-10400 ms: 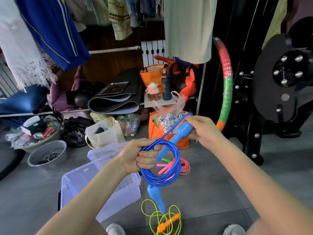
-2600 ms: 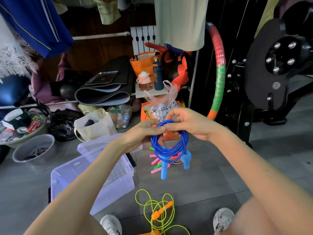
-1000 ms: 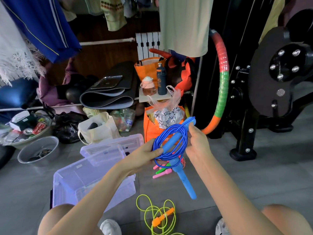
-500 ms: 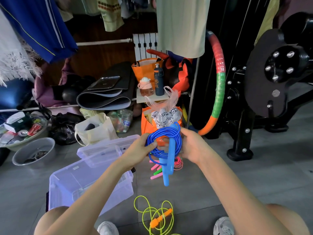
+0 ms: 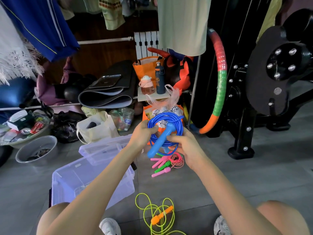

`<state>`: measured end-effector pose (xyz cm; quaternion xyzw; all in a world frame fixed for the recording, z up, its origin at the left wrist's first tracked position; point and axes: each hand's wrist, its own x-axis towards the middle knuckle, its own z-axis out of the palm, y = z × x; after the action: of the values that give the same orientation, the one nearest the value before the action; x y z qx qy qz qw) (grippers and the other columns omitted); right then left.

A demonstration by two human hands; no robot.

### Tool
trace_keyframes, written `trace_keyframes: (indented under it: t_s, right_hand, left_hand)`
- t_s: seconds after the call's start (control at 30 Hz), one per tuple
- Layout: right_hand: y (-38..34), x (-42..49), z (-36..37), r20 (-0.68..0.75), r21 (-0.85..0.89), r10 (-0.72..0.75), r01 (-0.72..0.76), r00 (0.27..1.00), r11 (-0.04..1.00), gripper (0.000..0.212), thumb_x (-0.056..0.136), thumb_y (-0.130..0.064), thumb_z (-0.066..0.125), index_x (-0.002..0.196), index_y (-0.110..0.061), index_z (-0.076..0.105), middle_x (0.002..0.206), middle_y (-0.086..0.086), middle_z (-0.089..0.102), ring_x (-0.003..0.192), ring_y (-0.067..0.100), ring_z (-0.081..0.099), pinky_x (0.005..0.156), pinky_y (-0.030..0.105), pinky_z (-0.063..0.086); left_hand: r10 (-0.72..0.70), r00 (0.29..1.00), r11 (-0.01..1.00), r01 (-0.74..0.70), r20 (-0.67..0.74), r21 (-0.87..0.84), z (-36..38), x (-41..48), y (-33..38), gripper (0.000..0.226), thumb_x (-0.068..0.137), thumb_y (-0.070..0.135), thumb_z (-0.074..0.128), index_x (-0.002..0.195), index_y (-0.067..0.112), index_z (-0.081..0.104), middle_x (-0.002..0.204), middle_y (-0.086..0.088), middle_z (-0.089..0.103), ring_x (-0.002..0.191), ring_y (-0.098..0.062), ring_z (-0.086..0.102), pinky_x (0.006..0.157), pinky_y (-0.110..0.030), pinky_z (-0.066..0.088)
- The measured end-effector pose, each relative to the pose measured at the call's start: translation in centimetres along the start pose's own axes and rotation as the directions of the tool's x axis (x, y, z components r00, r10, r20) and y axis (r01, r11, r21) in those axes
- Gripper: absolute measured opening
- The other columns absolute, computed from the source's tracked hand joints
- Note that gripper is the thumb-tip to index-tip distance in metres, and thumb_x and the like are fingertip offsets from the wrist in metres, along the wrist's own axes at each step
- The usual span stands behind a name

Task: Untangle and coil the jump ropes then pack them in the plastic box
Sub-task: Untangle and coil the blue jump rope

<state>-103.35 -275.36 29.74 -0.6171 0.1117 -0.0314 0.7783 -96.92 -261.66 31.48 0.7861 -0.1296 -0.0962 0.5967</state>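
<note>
1. As the person holds both bare arms out over the grey floor (image 5: pixel 237 175), the left hand (image 5: pixel 143 133) curls its fingers round the left side of a coiled blue jump rope (image 5: pixel 169 117).
2. The right hand (image 5: pixel 185 149) grips the lower right part of the same coil, with its fingers curled round the strands.
3. The coil is held upright in the air between the two hands, above the floor. One blue handle (image 5: pixel 160 141) slants through its middle and pokes out below, toward the left.
4. On the floor just beyond the hands lies a bundle of pink and green handles (image 5: pixel 160 164), with a pink cord (image 5: pixel 177 160) wound up at its right.
5. To the near left stands the clear plastic box (image 5: pixel 67 184), open at the top. Its lid (image 5: pixel 101 148) rests against the far edge.
6. Nearest of all, between two white shoes (image 5: pixel 110 226), a yellow-green jump rope (image 5: pixel 149 205) sprawls in loose loops with an orange handle (image 5: pixel 162 214) on top of them.
7. Farther left sits a metal bowl (image 5: pixel 37 150). Behind the box a rolled mat (image 5: pixel 105 97) lies on a low rail.
8. Far centre holds an orange bag (image 5: pixel 146 67) and a dark bottle (image 5: pixel 160 78).
9. To the right, a red, green and orange hoop (image 5: pixel 220 82) leans beside a black exercise machine (image 5: pixel 271 73).
</note>
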Motion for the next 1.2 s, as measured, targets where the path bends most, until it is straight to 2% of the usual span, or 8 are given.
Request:
trace_keyframes:
  t_s: [0.1,0.4,0.57,0.67,0.77,0.83,1.07,1.2]
  right_hand:
    - [-0.4,-0.1,0.4,0.019,-0.018,-0.024,0.024,1.000,1.000,0.049,0.067,-0.028,0.080,0.111,-0.017,0.062,0.105,0.006,0.070,0.101,0.023,0.066,0.092,0.047,0.051]
    - [0.3,0.8,-0.9,-0.032,-0.219,0.053,-0.059,0.998,0.974,0.044,0.076,0.003,0.064,0.115,-0.012,0.051,0.112,0.019,0.064,0.095,0.032,0.066,0.080,0.050,0.055]
    - [0.6,-0.3,-0.9,0.065,-0.624,-0.058,0.086,0.996,0.776,0.041,0.087,-0.003,0.049,0.124,-0.019,0.043,0.094,0.003,0.061,0.064,0.012,0.065,0.057,0.029,0.052]
    - [-0.2,-0.7,-1.4,0.112,-0.830,-0.104,0.150,0.988,0.538,0.042,0.089,-0.012,0.047,0.129,-0.021,0.042,0.099,0.004,0.064,0.083,0.021,0.062,0.068,0.029,0.044]
    - [-0.8,-1.1,-2.1,0.192,-0.887,-0.123,0.226,0.974,0.403,0.011,0.090,-0.026,0.050,0.096,-0.022,0.059,0.084,0.001,0.065,0.077,0.023,0.058,0.062,0.031,0.041]
    - [-0.8,-1.9,-2.1,0.211,-0.904,-0.144,0.249,0.967,0.349,0.032,0.089,-0.036,0.055,0.063,-0.020,0.045,0.061,-0.003,0.051,0.058,0.017,0.047,0.049,0.026,0.030]
    - [-3.0,-4.2,-4.1,0.271,-0.784,-0.117,0.290,0.955,0.549,0.043,0.089,-0.030,0.059,0.056,-0.006,0.046,0.050,0.000,0.041,0.043,0.006,0.033,0.048,0.023,0.027]
    - [-2.7,-5.0,-6.6,0.244,-0.841,0.051,0.185,0.969,0.508,0.040,0.086,-0.039,0.060,0.057,-0.014,0.047,0.047,-0.005,0.048,0.042,0.007,0.038,0.049,0.023,0.032]
  left_hand:
    - [-0.001,0.999,0.996,0.005,0.052,-0.084,0.7,-0.2,0.2,0.009,0.090,0.010,0.056,0.082,0.009,0.052,0.069,0.004,0.060,0.062,-0.008,0.055,0.061,-0.020,0.042]
    - [-0.045,0.990,0.973,0.074,0.133,-0.220,-0.3,0.2,0.8,0.001,0.094,0.004,0.050,0.095,0.004,0.049,0.066,-0.003,0.072,0.058,-0.011,0.068,0.054,-0.020,0.052]
    - [-0.013,0.997,0.999,0.015,0.074,-0.028,-1.0,0.9,-0.3,0.015,0.092,0.004,0.054,0.077,0.003,0.057,0.061,-0.003,0.064,0.060,-0.016,0.058,0.064,-0.027,0.048]
    - [-0.079,0.992,0.972,0.099,0.100,-0.213,-1.9,0.8,-0.9,0.022,0.091,0.012,0.057,0.070,0.009,0.052,0.053,0.004,0.054,0.062,-0.017,0.050,0.069,-0.030,0.043]
    - [-0.073,0.987,0.940,0.116,0.141,-0.321,-2.1,0.3,-1.2,0.017,0.088,0.019,0.060,0.076,0.008,0.055,0.047,0.004,0.046,0.051,-0.013,0.046,0.070,-0.030,0.055]
    - [-0.080,0.995,0.941,0.093,0.055,-0.326,-1.6,0.3,-1.3,0.025,0.087,0.025,0.062,0.072,0.006,0.054,0.042,0.004,0.038,0.044,-0.013,0.042,0.066,-0.030,0.055]
    - [-0.068,0.991,0.966,0.036,-0.119,-0.256,-2.8,1.9,-3.0,0.038,0.084,0.039,0.062,0.076,0.004,0.051,0.041,0.010,0.034,0.039,-0.008,0.031,0.046,-0.021,0.030]
    - [-0.096,0.995,0.961,0.083,-0.036,-0.264,-4.0,1.8,-2.8,0.041,0.071,0.031,0.072,0.088,-0.004,0.059,0.039,0.005,0.038,0.048,-0.014,0.043,0.050,-0.025,0.035]
